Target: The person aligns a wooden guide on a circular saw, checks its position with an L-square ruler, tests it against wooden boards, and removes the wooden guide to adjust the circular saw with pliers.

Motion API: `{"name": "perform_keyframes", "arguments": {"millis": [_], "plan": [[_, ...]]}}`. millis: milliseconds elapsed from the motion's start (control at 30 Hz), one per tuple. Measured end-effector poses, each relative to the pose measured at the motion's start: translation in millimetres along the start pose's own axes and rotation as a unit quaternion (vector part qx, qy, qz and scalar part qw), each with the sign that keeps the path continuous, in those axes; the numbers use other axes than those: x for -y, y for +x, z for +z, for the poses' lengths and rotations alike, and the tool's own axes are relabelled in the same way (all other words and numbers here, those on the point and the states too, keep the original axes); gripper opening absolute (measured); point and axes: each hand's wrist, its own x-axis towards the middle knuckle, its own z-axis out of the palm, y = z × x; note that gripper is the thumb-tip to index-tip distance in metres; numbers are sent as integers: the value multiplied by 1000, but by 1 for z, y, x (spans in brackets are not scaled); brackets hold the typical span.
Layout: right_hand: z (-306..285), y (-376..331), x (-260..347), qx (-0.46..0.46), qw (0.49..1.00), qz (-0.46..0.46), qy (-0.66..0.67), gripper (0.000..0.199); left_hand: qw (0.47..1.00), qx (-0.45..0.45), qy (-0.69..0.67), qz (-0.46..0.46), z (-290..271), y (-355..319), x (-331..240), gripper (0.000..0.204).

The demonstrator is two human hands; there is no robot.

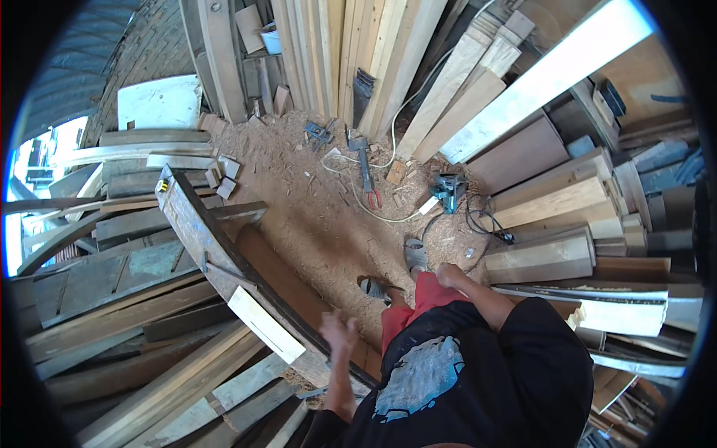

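My left hand point(340, 332) hovers at the right edge of a long, worn wooden bench point(196, 230), fingers apart and nothing in them. Beside it on the bench lies a short pale board point(265, 325). Farther up rest a thin dark strip point(230, 275) and, at the far end, a small yellow-and-black tape measure point(163, 185). My right hand point(452, 276) is by the leg of my red shorts point(429, 299); its fingers are too small and turned away to make out.
On the sawdust-covered floor point(299, 194) sit a green circular saw point(448, 190), a white socket block point(428, 207) with cords, and red-handled pliers point(373, 198). Stacked planks point(358, 60) stand ahead; more lumber point(553, 205) lies right, and a pile point(149, 336) left of the bench.
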Motion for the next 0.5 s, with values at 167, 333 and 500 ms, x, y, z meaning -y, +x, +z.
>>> {"name": "perform_keyframes", "arguments": {"millis": [167, 333, 500], "plan": [[-15, 3, -18, 51, 996, 47, 50, 25, 951, 290, -59, -84, 121, -87, -45, 71], [22, -2, -77, 48, 998, 34, 9, 26, 913, 365, -151, -101, 106, -102, -73, 68], [6, 17, -25, 57, 997, -35, -49, 27, 855, 428, -292, -12, 142, -142, -31, 62]]}}
